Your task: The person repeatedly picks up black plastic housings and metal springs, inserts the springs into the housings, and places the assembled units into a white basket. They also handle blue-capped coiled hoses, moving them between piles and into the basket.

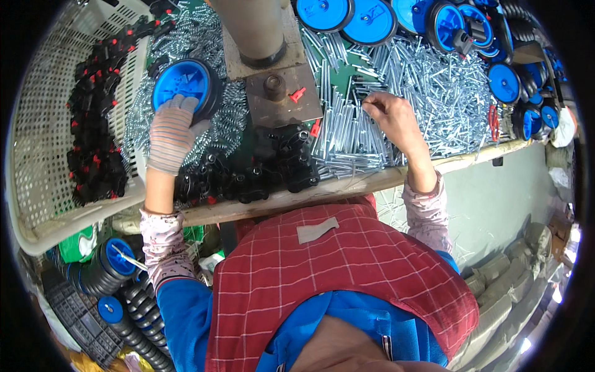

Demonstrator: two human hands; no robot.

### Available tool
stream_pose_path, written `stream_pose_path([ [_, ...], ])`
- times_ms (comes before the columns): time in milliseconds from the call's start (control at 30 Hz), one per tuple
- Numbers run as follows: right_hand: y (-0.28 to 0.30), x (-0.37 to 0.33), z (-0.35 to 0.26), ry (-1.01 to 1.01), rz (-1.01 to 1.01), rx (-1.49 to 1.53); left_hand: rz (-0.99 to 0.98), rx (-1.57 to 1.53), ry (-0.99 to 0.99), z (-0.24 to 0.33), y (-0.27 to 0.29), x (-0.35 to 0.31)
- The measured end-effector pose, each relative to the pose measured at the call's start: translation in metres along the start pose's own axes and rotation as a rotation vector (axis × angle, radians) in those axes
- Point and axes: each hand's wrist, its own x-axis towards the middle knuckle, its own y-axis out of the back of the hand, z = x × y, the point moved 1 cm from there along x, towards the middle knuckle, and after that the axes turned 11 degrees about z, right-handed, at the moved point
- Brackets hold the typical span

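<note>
My left hand (172,136), in a striped knit glove, grips the near edge of a wheel (181,82) with a blue hub and a black tyre. The wheel is held over a heap of small metal springs (232,118). My bare right hand (398,123) hovers above loose metal pins (347,139), its thumb and fingertips pinched together. Whatever may be between those fingertips is too small to make out. Black plastic parts (282,162) with metal inserts lie along the bench edge between my hands. One red clip (297,94) rests on the steel base plate (263,106).
A thick grey post (251,28) rises from the plate. At left stands a white perforated basket (46,161) holding black parts with red clips. More blue wheels (370,22) lie at the back and right. Red-handled pliers (493,123) sit near the wooden bench edge (365,181).
</note>
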Motion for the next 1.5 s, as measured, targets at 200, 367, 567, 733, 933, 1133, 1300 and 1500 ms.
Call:
stream_pose_path([
  [200, -0.027, -0.004, 0.005, 0.005, 0.04, -0.162, 0.308, 0.017, -0.032, 0.01, -0.009, -0.022],
  [367, -0.034, -0.004, 0.013, -0.037, 0.134, -0.019, 0.494, -0.13, 0.286, 0.037, 0.03, -0.021],
  [567, -0.003, -0.016, -0.049, -0.094, 0.245, 0.908, 0.478, -1.265, 0.857, 0.113, 0.044, -0.037],
  [733, -0.01, -0.03, -0.115, 0.199, -0.024, 0.864, 0.159, -1.835, 0.982, 0.14, 0.013, -0.04],
  [933, -0.011, -0.022, -0.146, 0.739, 0.028, 0.437, -0.01, -1.855, 0.92, 0.128, 0.014, -0.04],
  [1133, -0.002, -0.017, -0.162, 0.862, -0.192, 0.028, -0.011, -2.022, 0.874, 0.125, 0.029, -0.023],
  [1300, 0.004, -0.019, -0.106, 0.834, 0.012, 0.012, -0.192, -1.306, 0.253, 0.094, 0.011, -0.021],
  [1500, -0.014, -0.043, -0.043, -0.08, 0.311, 0.631, -0.615, -0.264, 0.26, 0.113, -0.005, -0.006],
])
